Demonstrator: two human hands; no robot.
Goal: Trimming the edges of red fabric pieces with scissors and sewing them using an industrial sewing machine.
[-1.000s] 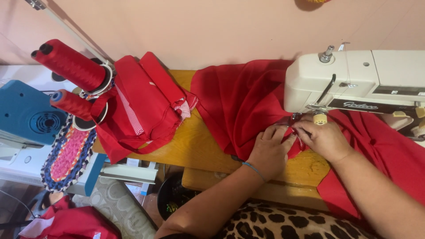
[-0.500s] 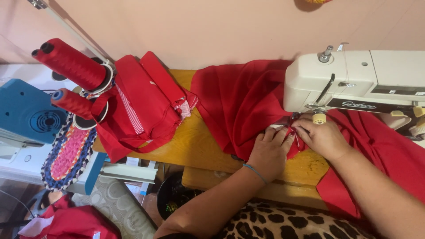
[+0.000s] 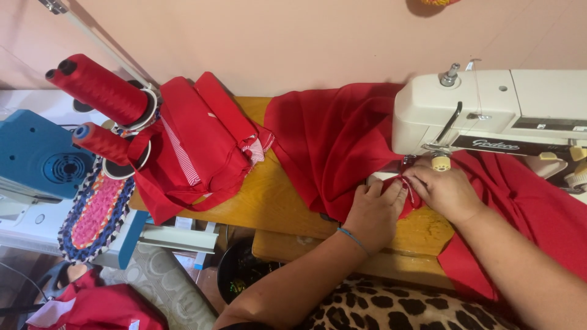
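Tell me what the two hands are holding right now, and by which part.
Both hands press the red woven fabric at a folded edge beside the needle of the white sewing machine: left hand flat on it, right hand pinching the fold.

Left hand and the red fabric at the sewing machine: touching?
Touching. The head view shows the left hand lying flat on the red fabric, fingers pressing it down just in front of the white sewing machine.

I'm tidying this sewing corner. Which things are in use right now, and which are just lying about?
In use:
left hand
right hand
loose red cloth
white sewing machine

Lying about:
folded red fabric pile
two red thread cones
blue machine
braided oval mat
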